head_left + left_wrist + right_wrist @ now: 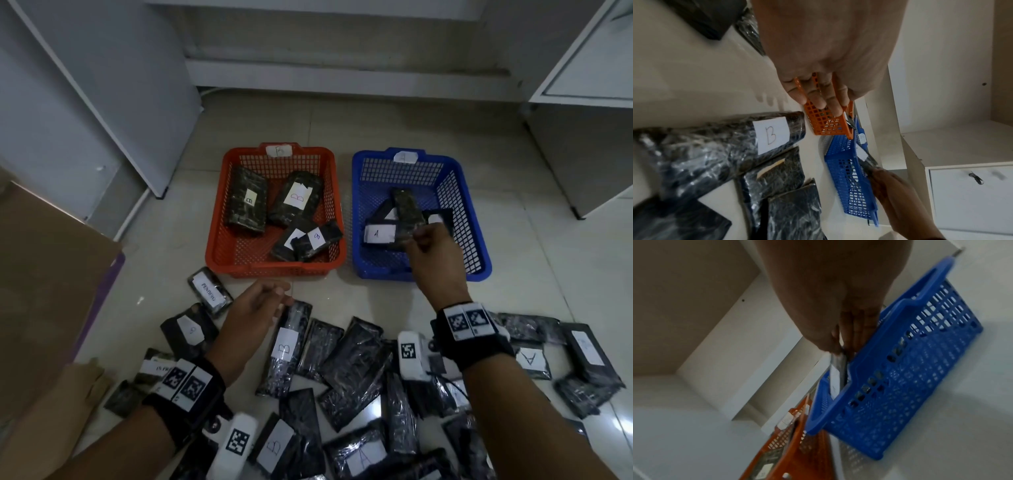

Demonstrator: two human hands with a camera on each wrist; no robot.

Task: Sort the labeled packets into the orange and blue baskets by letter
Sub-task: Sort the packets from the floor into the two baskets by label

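The orange basket [219, 240], tagged B, holds several dark packets with B labels. The blue basket [479, 246], tagged A, holds a packet labelled A [376, 233]. My right hand [423, 236] reaches over the blue basket and pinches a dark packet [406, 212] by its near end, above the others. In the right wrist view the fingers [859, 331] clamp that thin packet [838, 363] at the blue basket's rim [900, 308]. My left hand [274, 294] hovers with straight fingers, holding nothing, just above a long packet labelled B [284, 346] in the floor pile.
Many dark packets [359, 363] with A and B labels lie scattered on the tiled floor near me. A packet with a printed label [209, 291] lies left of my left hand. Cardboard [41, 274] lies at the left, white cabinets [582, 102] stand behind.
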